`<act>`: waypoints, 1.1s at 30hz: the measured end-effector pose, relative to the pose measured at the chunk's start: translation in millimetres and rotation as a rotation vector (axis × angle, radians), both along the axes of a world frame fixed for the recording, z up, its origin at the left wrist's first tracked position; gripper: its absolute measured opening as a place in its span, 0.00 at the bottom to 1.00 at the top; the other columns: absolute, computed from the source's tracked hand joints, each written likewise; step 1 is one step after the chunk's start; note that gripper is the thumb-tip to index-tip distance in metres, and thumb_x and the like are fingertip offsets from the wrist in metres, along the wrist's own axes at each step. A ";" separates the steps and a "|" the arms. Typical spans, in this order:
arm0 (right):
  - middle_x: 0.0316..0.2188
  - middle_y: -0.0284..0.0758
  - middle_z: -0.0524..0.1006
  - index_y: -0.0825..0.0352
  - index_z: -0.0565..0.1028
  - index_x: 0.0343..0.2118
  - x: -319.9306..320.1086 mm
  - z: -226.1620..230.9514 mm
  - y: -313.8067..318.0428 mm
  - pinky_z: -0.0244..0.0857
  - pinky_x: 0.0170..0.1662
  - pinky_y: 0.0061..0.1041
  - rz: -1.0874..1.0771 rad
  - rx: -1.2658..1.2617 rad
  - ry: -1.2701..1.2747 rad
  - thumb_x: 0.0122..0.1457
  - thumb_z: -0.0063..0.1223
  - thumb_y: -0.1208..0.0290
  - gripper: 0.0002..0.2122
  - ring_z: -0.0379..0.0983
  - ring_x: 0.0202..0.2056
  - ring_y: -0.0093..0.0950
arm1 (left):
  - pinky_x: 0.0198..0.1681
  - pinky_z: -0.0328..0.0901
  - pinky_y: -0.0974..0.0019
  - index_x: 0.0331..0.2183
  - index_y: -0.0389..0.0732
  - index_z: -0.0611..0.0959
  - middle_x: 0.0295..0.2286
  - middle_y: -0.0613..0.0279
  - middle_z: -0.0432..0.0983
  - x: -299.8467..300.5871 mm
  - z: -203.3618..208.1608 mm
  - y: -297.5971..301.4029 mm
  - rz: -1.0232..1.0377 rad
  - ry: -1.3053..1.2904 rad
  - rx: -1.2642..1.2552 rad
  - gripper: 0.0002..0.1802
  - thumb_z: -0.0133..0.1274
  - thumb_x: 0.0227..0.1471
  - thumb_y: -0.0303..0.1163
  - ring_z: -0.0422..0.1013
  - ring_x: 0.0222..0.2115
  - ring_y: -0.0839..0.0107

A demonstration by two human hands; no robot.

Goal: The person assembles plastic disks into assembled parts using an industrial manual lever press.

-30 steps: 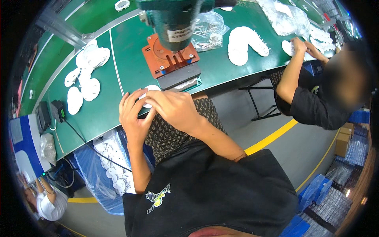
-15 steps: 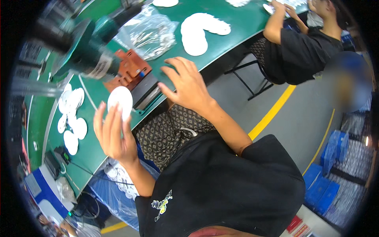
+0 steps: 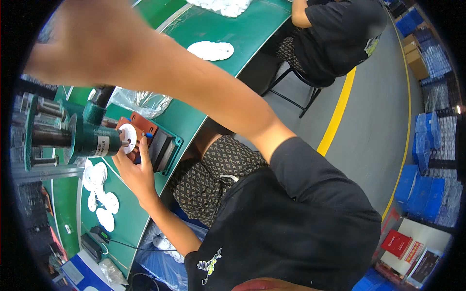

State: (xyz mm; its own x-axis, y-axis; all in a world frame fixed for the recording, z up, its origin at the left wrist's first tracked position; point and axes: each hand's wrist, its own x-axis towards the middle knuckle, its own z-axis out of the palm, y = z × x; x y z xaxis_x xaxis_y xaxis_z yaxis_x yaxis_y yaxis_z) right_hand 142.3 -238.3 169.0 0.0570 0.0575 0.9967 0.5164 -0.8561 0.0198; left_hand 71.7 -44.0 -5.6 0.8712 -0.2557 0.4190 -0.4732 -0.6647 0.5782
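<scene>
My left hand (image 3: 135, 172) grips the lower edge of a round white disc (image 3: 128, 136), its thumb raised along one side. The disc stands against a brown-orange fixture (image 3: 144, 124) on the bench, right beneath the metal tip of a green hand press (image 3: 90, 128). High at the upper left, close to the camera, my right hand (image 3: 92, 46) is stretched over the top of the press. Motion blurs it, and its fingers and anything in them cannot be made out.
Loose white discs (image 3: 100, 194) lie left of my left forearm. A clear plastic bag (image 3: 143, 103) and a fanned stack of discs (image 3: 211, 50) lie beyond the fixture. A blue-lined bin (image 3: 162, 266) stands below the bench edge. Another person (image 3: 335, 41) sits farther along.
My left hand has carried the white disc to the fixture under the press. My right hand has swung from beside the fixture up to the upper left. The view has shifted.
</scene>
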 end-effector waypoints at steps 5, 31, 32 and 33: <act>0.30 0.41 0.77 0.53 0.77 0.30 -7.6 18.7 -4.4 0.66 0.30 0.31 0.143 -0.033 0.098 0.51 0.57 0.57 0.08 0.74 0.29 0.39 | 0.49 0.64 0.60 0.54 0.38 0.71 0.50 0.52 0.67 12.2 -30.0 18.4 -0.007 -0.010 -0.097 0.32 0.62 0.51 0.40 0.66 0.50 0.59; 0.55 0.43 0.68 0.63 0.73 0.34 -179.9 -174.8 34.0 0.59 0.58 0.41 0.377 0.161 0.577 0.42 0.70 0.67 0.17 0.62 0.56 0.42 | 0.46 0.66 0.63 0.41 0.29 0.80 0.37 0.53 0.79 -96.0 -27.8 -0.8 -0.163 0.149 -0.778 0.24 0.50 0.57 0.44 0.73 0.39 0.67; 0.53 0.42 0.70 0.63 0.73 0.36 -187.0 -194.7 44.2 0.60 0.57 0.41 0.316 0.134 0.551 0.43 0.70 0.66 0.18 0.65 0.55 0.43 | 0.42 0.67 0.66 0.41 0.29 0.80 0.34 0.57 0.78 -103.4 -23.4 -7.1 -0.188 0.309 -0.758 0.23 0.50 0.58 0.42 0.73 0.36 0.70; 0.52 0.42 0.71 0.64 0.73 0.36 -192.5 -208.7 45.9 0.61 0.56 0.40 0.259 0.124 0.565 0.44 0.70 0.66 0.18 0.66 0.53 0.42 | 0.41 0.66 0.67 0.42 0.28 0.79 0.34 0.58 0.78 -105.6 -30.3 -8.1 -0.216 0.394 -0.728 0.22 0.49 0.59 0.41 0.73 0.35 0.72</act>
